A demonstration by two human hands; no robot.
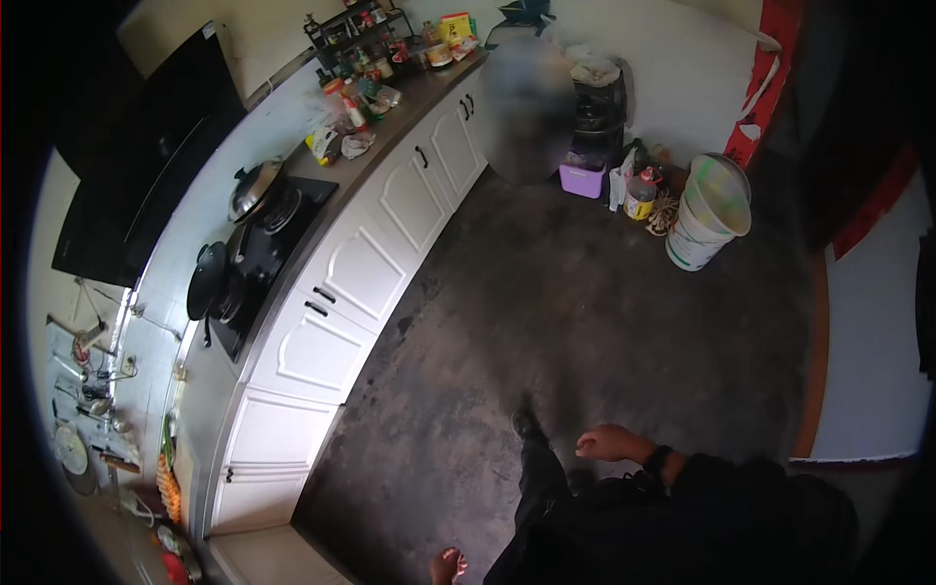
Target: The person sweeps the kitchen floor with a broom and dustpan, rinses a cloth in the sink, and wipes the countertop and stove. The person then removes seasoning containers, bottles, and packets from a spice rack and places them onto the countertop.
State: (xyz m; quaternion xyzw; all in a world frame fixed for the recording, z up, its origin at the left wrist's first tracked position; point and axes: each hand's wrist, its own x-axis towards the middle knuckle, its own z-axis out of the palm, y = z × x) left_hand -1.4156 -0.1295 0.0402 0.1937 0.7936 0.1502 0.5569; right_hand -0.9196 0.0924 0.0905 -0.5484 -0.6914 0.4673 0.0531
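Observation:
My left hand [448, 565] is at the bottom edge of the view, its fingers curled in and nothing seen in them. My right hand [604, 442] hangs over the dark floor [604, 331], loosely closed and with no object visible in it. A dark band [659, 460] circles the right wrist. Below and between the hands show my dark trousers [541, 483] and one shoe [526, 424]. Neither hand touches the white cabinets [327, 336] to the left. On the counter above them, a black stove [278, 234] carries a lidded pan [255, 190] and a black wok [207, 281].
Bottles and packets crowd the counter's far end, by a spice rack [356, 29]. Along the far wall stand a purple bin [582, 180], an oil bottle [641, 193] and a white bucket [690, 239]. Utensils [97, 405] hang at left. A blurred patch covers the far corner.

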